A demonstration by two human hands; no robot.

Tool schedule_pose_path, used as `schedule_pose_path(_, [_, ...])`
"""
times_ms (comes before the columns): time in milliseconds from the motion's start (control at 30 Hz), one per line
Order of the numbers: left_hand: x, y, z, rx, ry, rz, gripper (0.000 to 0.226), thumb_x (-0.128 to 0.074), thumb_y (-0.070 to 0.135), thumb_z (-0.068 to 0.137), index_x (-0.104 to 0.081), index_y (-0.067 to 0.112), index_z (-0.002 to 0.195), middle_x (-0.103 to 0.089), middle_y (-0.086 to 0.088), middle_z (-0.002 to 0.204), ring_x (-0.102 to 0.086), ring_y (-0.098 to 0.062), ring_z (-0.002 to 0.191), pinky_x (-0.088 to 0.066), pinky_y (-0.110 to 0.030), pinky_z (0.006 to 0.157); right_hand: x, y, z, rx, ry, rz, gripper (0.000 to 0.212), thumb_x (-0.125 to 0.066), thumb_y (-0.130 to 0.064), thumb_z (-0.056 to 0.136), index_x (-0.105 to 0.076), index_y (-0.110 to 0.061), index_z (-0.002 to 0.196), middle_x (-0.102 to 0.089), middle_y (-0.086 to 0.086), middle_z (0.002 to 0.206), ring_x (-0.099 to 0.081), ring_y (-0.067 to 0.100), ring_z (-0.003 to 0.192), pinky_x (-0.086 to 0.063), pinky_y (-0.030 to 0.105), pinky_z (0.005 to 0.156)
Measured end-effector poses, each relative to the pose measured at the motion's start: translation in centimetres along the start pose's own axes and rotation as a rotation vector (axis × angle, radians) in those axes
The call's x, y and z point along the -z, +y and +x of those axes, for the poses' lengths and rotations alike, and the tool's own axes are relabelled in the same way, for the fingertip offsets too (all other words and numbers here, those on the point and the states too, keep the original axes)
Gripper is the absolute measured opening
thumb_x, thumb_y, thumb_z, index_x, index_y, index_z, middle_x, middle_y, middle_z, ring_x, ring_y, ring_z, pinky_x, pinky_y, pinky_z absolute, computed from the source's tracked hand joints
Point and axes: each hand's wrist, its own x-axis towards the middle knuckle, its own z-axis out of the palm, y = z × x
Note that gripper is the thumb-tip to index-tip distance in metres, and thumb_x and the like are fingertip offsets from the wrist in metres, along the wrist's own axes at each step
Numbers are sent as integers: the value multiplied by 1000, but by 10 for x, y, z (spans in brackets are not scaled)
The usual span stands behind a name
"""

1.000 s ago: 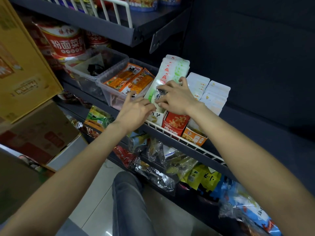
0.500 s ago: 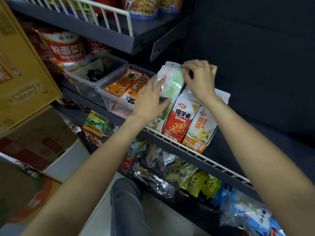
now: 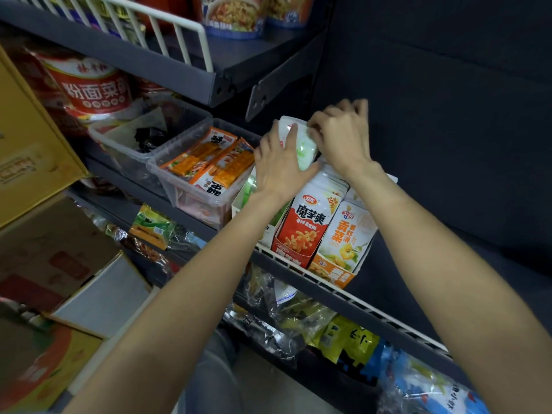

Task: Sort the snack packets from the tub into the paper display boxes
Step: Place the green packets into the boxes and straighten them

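1. A stack of white-and-green snack packets stands upright at the back of the leftmost paper display box on the middle shelf, pressed between both hands.
2. The left hand lies flat against the front face of the stack, fingers spread and extended upward, thumb out toward the right; its grip is wide open, pressing and not curled round the packets.
3. The right hand comes in from above and behind, fingers bent over the top edge of the stack; its grip is half-curled, fingertips touching the packets' upper rim.
4. Just beside, to the right, a red display box holds red-fronted packets, and an orange display box holds white-and-yellow packets.
5. To the left of the boxes, a clear plastic tub holds orange packets lying flat; a second clear tub behind it holds dark items.
6. A white wire rail runs along the shelf's front edge, touching the boxes' bases.
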Motion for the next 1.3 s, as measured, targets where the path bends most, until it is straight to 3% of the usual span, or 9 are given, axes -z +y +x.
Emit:
schedule_pose_path(200, [-4,4,10,-7,103,-72,81,-60,53,81,-32,12,145,-25,-17,152,-30,-34,133,-23,-39,108,0,-2,4,-57,-39,82,21,-53,-30,90,-57,-13,102,-67,8,94,-57,29,90,-21,38,95])
schedule_pose_path(367, [-7,0,10,-91,126,-122,78,-65,45,82,-35,10,144,-27,-18,151,-29,-33,135,-22,-37,110,-2,6,1,-89,-88,131,25,-50,-28,92,-58,-16,112,-63,7,107,-58,28,94,-19,37,95])
schedule_pose_path(667, [-13,-1,12,-81,76,-75,78,-51,54,88,-23,15,149,-11,-18,157,-17,-31,143,-13,-41,115,1,1,7,-139,-110,259,22,-48,-22,93,-61,-16,109,-67,4,106,-60,24,98,-18,37,99])
schedule_pose_path(833, [-16,1,13,-56,98,-80,75,-50,51,91,-21,14,150,-12,-18,157,-19,-33,141,-18,-41,112,5,6,4,24,-81,63,24,-46,-26,95,-64,-16,106,-68,6,101,-52,27,105,-13,38,93])
schedule_pose_path(933, [-19,-2,12,-86,125,-51,72,-39,55,91,-22,16,150,-14,-17,156,-22,-33,140,-19,-42,112,5,5,0,53,-53,30,25,-42,-22,96,-65,-15,102,-69,5,93,-54,26,99,-14,36,92])
schedule_pose_path(1067, [-20,-4,13,-108,99,-15,78,-21,60,87,-19,16,150,-12,-15,157,-19,-31,142,-17,-43,113,4,-2,5,-121,-166,226,21,-49,-29,95,-61,-17,107,-68,7,96,-54,25,104,-15,36,95])
schedule_pose_path(1167, [-19,-5,13,-106,81,2,82,-19,65,85,-16,17,151,-9,-13,158,-16,-30,143,-16,-42,114,6,-5,11,-189,-233,346,19,-56,-24,91,-62,-20,108,-69,2,100,-53,21,110,-19,35,98])
schedule_pose_path(1300, [-19,-9,12,-168,96,-12,72,-24,58,93,-11,19,152,-5,-11,159,-12,-29,144,-14,-42,114,7,1,9,-389,-206,606,14,-69,-26,81,-68,-28,95,-71,-5,93,-61,15,100,-25,31,95])
